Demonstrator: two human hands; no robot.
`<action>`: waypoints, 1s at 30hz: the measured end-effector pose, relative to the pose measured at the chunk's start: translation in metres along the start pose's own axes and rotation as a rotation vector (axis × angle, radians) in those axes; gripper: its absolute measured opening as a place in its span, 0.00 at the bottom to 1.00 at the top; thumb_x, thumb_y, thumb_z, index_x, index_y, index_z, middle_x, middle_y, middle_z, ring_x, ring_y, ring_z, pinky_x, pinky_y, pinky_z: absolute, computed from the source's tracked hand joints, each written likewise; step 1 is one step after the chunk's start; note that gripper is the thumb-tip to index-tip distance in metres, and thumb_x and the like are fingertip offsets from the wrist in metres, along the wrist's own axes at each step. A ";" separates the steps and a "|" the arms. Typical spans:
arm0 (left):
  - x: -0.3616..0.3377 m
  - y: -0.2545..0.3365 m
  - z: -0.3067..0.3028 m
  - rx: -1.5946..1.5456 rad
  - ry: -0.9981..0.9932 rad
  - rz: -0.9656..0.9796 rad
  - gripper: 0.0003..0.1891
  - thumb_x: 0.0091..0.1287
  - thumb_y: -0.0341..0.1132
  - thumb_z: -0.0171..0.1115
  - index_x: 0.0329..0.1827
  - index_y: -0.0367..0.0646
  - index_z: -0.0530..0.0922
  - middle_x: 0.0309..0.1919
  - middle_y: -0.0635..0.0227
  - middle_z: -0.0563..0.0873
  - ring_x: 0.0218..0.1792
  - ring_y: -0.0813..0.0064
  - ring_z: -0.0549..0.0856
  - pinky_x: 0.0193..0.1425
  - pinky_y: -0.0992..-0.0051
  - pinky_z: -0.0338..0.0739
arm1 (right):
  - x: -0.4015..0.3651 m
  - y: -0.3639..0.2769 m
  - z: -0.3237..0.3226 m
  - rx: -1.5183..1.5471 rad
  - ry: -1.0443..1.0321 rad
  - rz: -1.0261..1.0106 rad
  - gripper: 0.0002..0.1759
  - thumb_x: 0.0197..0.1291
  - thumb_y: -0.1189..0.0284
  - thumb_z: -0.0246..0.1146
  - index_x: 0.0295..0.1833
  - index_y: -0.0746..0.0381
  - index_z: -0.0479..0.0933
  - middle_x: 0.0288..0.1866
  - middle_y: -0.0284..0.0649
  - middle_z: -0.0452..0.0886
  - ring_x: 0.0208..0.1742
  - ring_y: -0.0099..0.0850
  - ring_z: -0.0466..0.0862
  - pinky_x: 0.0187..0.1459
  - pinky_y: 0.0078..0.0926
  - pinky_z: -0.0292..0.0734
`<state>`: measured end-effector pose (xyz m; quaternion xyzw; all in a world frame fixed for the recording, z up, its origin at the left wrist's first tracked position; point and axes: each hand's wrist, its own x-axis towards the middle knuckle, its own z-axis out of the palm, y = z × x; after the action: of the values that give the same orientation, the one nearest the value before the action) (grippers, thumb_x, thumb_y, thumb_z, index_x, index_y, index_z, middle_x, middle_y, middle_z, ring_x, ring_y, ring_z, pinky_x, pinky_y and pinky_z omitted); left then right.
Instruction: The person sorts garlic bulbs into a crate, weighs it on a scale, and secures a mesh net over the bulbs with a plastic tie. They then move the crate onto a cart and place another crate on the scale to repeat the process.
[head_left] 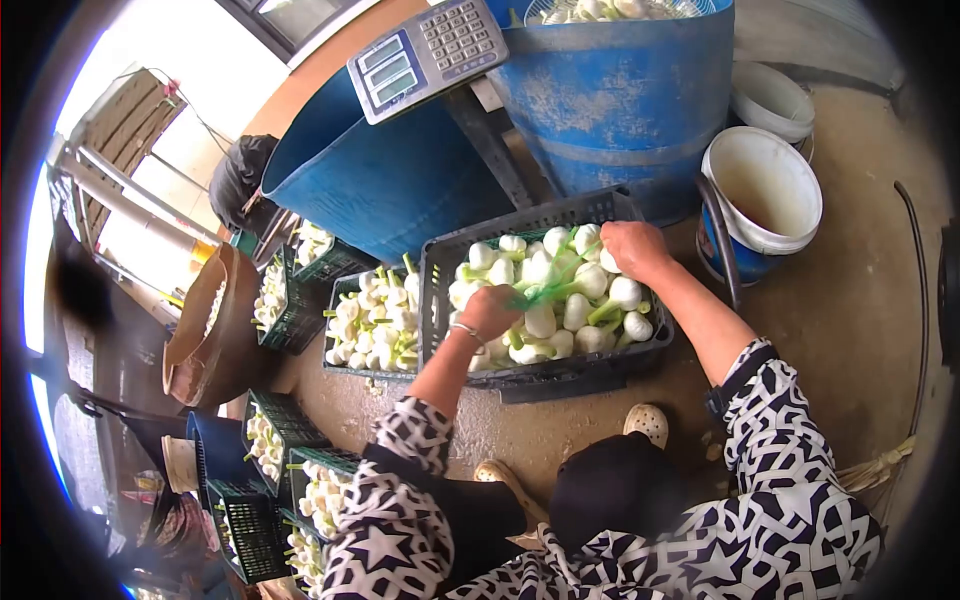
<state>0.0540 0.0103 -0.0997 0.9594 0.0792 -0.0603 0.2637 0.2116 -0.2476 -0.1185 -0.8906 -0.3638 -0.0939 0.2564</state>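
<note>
A dark plastic crate (590, 365) stands on the floor in front of me, heaped with white bulbs (560, 310) that have green stalks. My left hand (488, 310), a bracelet on its wrist, is closed on a bunch of green net (540, 290) lying over the bulbs at the crate's left side. At the crate's far right corner my right hand (633, 250) reaches in, its fingers curled around a white bulb (608, 262). Both sleeves carry a black and white pattern.
Another crate of bulbs (372, 325) sits to the left, with several more (275, 430) along the left edge. Blue barrels (620, 100), a scale's keypad (428, 55) and white buckets (765, 190) stand behind. A person in black (240, 175) crouches far left.
</note>
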 end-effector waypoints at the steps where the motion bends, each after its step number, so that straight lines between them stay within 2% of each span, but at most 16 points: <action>1: -0.010 -0.007 -0.012 -0.052 0.004 0.055 0.20 0.55 0.39 0.71 0.52 0.45 0.82 0.41 0.58 0.87 0.46 0.67 0.86 0.53 0.71 0.79 | -0.006 0.001 -0.002 0.161 0.027 -0.018 0.12 0.58 0.69 0.59 0.48 0.56 0.78 0.47 0.42 0.83 0.46 0.46 0.84 0.44 0.44 0.78; 3: -0.021 -0.032 -0.045 -0.109 0.056 0.097 0.30 0.53 0.46 0.74 0.59 0.49 0.79 0.49 0.59 0.86 0.53 0.66 0.84 0.58 0.71 0.77 | -0.018 -0.006 -0.032 0.274 0.208 -0.032 0.21 0.59 0.67 0.63 0.59 0.55 0.74 0.54 0.39 0.79 0.46 0.44 0.82 0.46 0.40 0.78; 6: -0.036 -0.092 -0.086 0.038 0.366 -0.190 0.29 0.54 0.42 0.74 0.57 0.41 0.76 0.47 0.54 0.86 0.48 0.61 0.86 0.50 0.68 0.80 | -0.037 0.018 -0.046 0.111 0.311 0.274 0.21 0.60 0.62 0.64 0.55 0.62 0.74 0.46 0.44 0.82 0.38 0.43 0.84 0.42 0.38 0.78; 8: -0.040 -0.140 -0.087 0.267 0.281 -0.342 0.24 0.58 0.50 0.67 0.48 0.39 0.81 0.42 0.53 0.87 0.45 0.59 0.87 0.47 0.67 0.80 | -0.054 0.042 -0.025 0.220 0.085 0.419 0.23 0.60 0.58 0.64 0.52 0.65 0.75 0.36 0.47 0.83 0.35 0.42 0.84 0.41 0.36 0.77; 10: -0.040 -0.158 -0.073 -0.211 0.015 -0.537 0.24 0.59 0.52 0.64 0.43 0.37 0.82 0.31 0.56 0.87 0.35 0.64 0.85 0.43 0.66 0.78 | -0.062 0.043 -0.004 0.414 -0.144 0.539 0.27 0.59 0.53 0.65 0.47 0.69 0.76 0.33 0.51 0.82 0.36 0.44 0.84 0.40 0.38 0.76; 11: -0.035 -0.171 -0.063 -0.243 -0.060 -0.548 0.23 0.59 0.51 0.64 0.41 0.35 0.81 0.29 0.58 0.85 0.33 0.67 0.82 0.39 0.66 0.77 | -0.062 0.029 -0.004 0.368 -0.118 0.547 0.26 0.59 0.54 0.64 0.46 0.69 0.76 0.34 0.52 0.83 0.37 0.46 0.84 0.41 0.39 0.76; 12: -0.037 -0.183 -0.046 -0.108 0.140 -0.358 0.22 0.59 0.48 0.65 0.40 0.33 0.80 0.29 0.59 0.84 0.32 0.69 0.81 0.37 0.67 0.75 | -0.059 0.016 -0.003 0.314 -0.093 0.568 0.26 0.58 0.54 0.64 0.46 0.69 0.76 0.36 0.53 0.83 0.38 0.48 0.84 0.42 0.40 0.77; 15: -0.039 -0.183 -0.037 -0.240 0.132 -0.345 0.17 0.63 0.40 0.60 0.45 0.34 0.79 0.33 0.62 0.83 0.35 0.72 0.79 0.39 0.69 0.74 | -0.052 0.008 0.005 0.247 -0.101 0.684 0.24 0.58 0.57 0.62 0.46 0.69 0.75 0.37 0.57 0.82 0.42 0.53 0.83 0.44 0.46 0.76; 17: -0.047 -0.210 -0.033 -0.270 0.100 -0.318 0.24 0.67 0.39 0.56 0.62 0.32 0.72 0.45 0.59 0.82 0.41 0.70 0.80 0.45 0.71 0.75 | -0.047 -0.002 0.003 0.053 -0.127 0.699 0.20 0.59 0.60 0.60 0.41 0.69 0.72 0.34 0.58 0.81 0.40 0.57 0.81 0.43 0.51 0.75; 19: -0.051 -0.239 -0.029 -0.037 0.159 -0.477 0.26 0.69 0.40 0.57 0.64 0.30 0.69 0.51 0.55 0.81 0.48 0.68 0.81 0.49 0.70 0.76 | -0.046 -0.001 0.005 0.069 -0.056 0.657 0.17 0.59 0.62 0.60 0.36 0.67 0.68 0.30 0.57 0.79 0.36 0.58 0.80 0.40 0.53 0.73; 20: -0.043 -0.171 -0.035 -0.303 0.260 -0.328 0.11 0.64 0.36 0.65 0.36 0.33 0.82 0.27 0.57 0.85 0.25 0.64 0.80 0.30 0.67 0.76 | -0.044 -0.004 0.004 0.055 -0.088 0.687 0.16 0.58 0.65 0.61 0.36 0.67 0.67 0.29 0.56 0.78 0.35 0.57 0.80 0.39 0.53 0.73; 21: -0.041 -0.182 -0.035 -0.201 0.235 -0.261 0.15 0.65 0.37 0.66 0.33 0.30 0.82 0.24 0.56 0.84 0.23 0.69 0.78 0.26 0.70 0.74 | -0.041 -0.003 0.005 0.073 -0.104 0.713 0.15 0.57 0.66 0.62 0.36 0.67 0.67 0.28 0.55 0.78 0.34 0.56 0.80 0.38 0.53 0.74; 25: -0.044 -0.188 -0.037 -0.183 0.189 -0.474 0.20 0.66 0.45 0.63 0.38 0.30 0.82 0.33 0.50 0.85 0.31 0.55 0.81 0.36 0.59 0.77 | -0.043 -0.002 0.007 0.111 -0.071 0.778 0.15 0.56 0.66 0.64 0.38 0.65 0.68 0.26 0.52 0.78 0.32 0.55 0.81 0.35 0.50 0.75; 26: -0.060 -0.280 -0.016 -0.671 0.185 -0.608 0.26 0.71 0.45 0.55 0.61 0.29 0.71 0.48 0.51 0.82 0.46 0.65 0.82 0.45 0.65 0.76 | -0.044 -0.003 0.010 0.182 -0.115 0.856 0.15 0.56 0.67 0.64 0.38 0.65 0.68 0.28 0.51 0.79 0.33 0.54 0.81 0.36 0.49 0.75; 28: -0.058 -0.288 -0.031 -0.101 0.015 -0.491 0.27 0.72 0.49 0.53 0.57 0.28 0.73 0.43 0.47 0.83 0.42 0.56 0.83 0.43 0.58 0.75 | -0.047 -0.001 0.010 0.116 -0.044 0.789 0.13 0.56 0.68 0.63 0.38 0.64 0.68 0.29 0.50 0.79 0.32 0.53 0.81 0.36 0.48 0.76; 30: -0.036 -0.218 -0.041 0.137 -0.024 -0.455 0.27 0.72 0.50 0.52 0.51 0.27 0.76 0.38 0.43 0.83 0.38 0.47 0.81 0.44 0.56 0.74 | -0.049 -0.005 0.008 0.165 0.041 0.778 0.12 0.56 0.69 0.63 0.37 0.63 0.68 0.29 0.50 0.79 0.32 0.51 0.81 0.35 0.48 0.75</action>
<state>-0.0185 0.2117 -0.1672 0.9317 0.2862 -0.1346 0.1785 0.1725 -0.2700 -0.1407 -0.9363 -0.0006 0.0219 0.3506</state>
